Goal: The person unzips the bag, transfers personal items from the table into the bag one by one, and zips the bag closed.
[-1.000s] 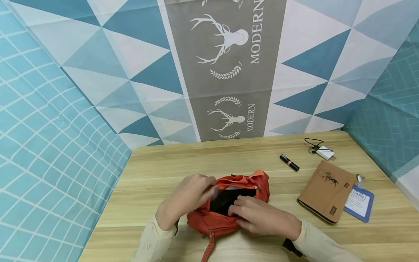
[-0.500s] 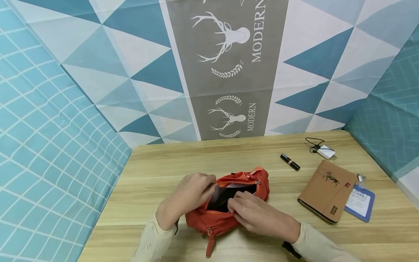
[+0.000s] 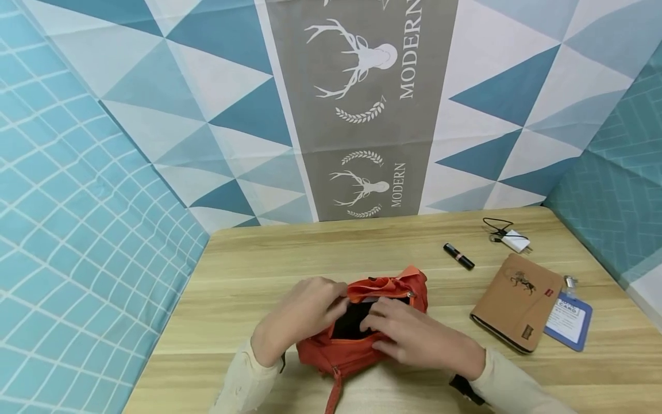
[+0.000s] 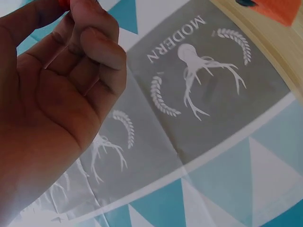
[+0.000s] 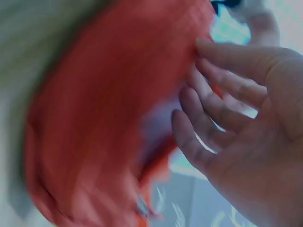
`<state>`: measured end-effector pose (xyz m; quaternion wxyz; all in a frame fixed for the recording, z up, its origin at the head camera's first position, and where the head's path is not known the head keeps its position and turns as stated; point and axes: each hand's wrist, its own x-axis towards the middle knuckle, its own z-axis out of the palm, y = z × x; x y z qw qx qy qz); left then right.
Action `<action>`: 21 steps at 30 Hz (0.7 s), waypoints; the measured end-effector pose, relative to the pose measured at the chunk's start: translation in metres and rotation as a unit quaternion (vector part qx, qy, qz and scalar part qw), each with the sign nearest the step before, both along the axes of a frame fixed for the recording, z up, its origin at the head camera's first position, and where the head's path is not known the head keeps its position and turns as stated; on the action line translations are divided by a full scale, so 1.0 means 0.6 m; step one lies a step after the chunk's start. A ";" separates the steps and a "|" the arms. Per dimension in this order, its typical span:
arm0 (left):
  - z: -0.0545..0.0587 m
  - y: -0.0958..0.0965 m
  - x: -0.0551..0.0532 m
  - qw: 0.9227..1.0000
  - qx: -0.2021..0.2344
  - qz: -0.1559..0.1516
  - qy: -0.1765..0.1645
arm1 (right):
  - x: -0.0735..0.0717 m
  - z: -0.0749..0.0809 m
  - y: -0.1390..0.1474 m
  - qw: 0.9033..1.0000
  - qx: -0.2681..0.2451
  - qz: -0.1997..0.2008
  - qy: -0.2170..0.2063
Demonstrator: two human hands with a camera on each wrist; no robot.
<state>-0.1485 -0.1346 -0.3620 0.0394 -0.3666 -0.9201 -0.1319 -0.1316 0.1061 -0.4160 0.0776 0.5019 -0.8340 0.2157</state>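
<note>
A small red zip bag (image 3: 346,357) sits at the front middle of the table, its top unzipped and its dark inside showing. My left hand (image 3: 308,313) pinches the bag's left rim between thumb and fingers; in the left wrist view only a scrap of red shows at its fingertips. My right hand (image 3: 414,336) is at the near rim, fingers loosely bent over the opening and thumb apart from them. In the right wrist view, the thumb of that hand (image 5: 251,113) touches the red fabric (image 5: 104,94). A zip pull (image 3: 335,391) hangs from the front corner.
To the right on the wooden table (image 3: 248,253) lie a brown notebook (image 3: 517,302), a blue card holder (image 3: 569,322) partly under it, a black tube (image 3: 458,256) and a white charger (image 3: 515,241) with a black cord. A patterned cloth wall stands behind.
The right hand's thumb and fingers have parted at the near rim. The bag's mouth narrowed, then widened again, and its zip pull swung. The left hand keeps its hold, shifting slightly.
</note>
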 end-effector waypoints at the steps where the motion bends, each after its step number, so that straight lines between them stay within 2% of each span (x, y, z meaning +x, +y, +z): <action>1: 0.000 0.003 0.002 1.000 -0.002 -0.004 0.000 | -0.004 0.009 0.009 1.000 -0.001 -0.010 -0.015; 3: 0.000 0.008 0.007 1.000 -0.006 -0.012 0.002 | -0.014 0.027 0.029 0.999 -0.009 -0.041 -0.034; 6: 0.000 0.015 0.016 1.000 -0.015 -0.017 0.008 | -0.034 0.046 0.059 0.993 -0.008 -0.108 -0.043; 9: 0.000 0.020 0.026 0.999 -0.024 -0.020 0.007 | -0.050 0.051 0.083 0.982 0.026 -0.172 -0.068; 11: -0.001 0.023 0.032 0.999 -0.031 -0.020 0.005 | -0.058 0.047 0.092 0.974 0.061 -0.199 -0.092; 13: 0.000 0.026 0.038 0.999 -0.038 -0.019 0.000 | -0.062 0.040 0.094 0.969 0.083 -0.205 -0.111; 15: 0.001 0.028 0.044 0.999 -0.046 -0.018 0.000 | -0.065 0.033 0.094 0.969 0.091 -0.198 -0.115; 21: 0.002 0.043 0.048 0.998 -0.058 -0.023 0.018 | -0.069 0.033 0.093 0.983 0.045 -0.146 -0.098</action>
